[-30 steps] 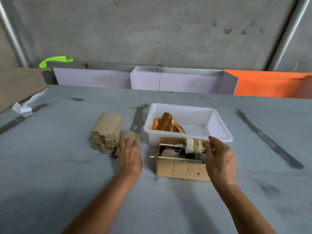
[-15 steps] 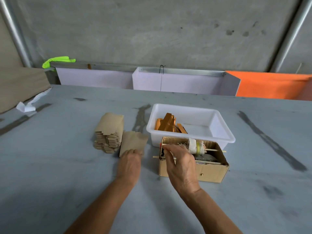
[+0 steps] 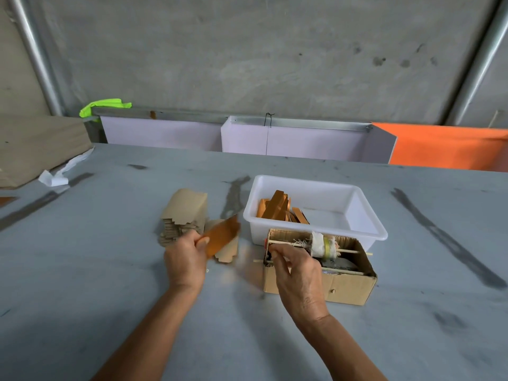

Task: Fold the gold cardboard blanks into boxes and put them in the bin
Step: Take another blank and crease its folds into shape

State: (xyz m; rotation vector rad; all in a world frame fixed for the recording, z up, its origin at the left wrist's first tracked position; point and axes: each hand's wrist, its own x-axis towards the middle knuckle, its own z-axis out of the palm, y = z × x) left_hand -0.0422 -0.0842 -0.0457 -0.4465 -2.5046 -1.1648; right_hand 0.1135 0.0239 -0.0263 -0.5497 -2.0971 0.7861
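Note:
My left hand [image 3: 184, 259] grips one gold cardboard blank [image 3: 222, 235] by its near end and holds it tilted up off the table, shiny gold side showing. Another blank [image 3: 226, 254] lies brown side up just beneath it. A stack of flat blanks [image 3: 184, 213] stands to the left, brown side up. The white plastic bin [image 3: 367, 215] sits behind, with several folded gold boxes [image 3: 277, 209] in its left end. My right hand [image 3: 299, 276] hovers over the left corner of a small cardboard box, fingers loosely curled, holding nothing that I can see.
The brown cardboard box [image 3: 346, 287] in front of the bin holds wooden sticks and a cloth-wrapped roll [image 3: 323, 244]. The grey table [image 3: 110, 270] has dark streaks. White and orange panels [image 3: 302, 140] line the far edge; crumpled paper [image 3: 53, 180] lies far left.
My left hand has picked the top loose blank up off the table and turned its gold face up. My right hand has moved left across the cardboard box toward it.

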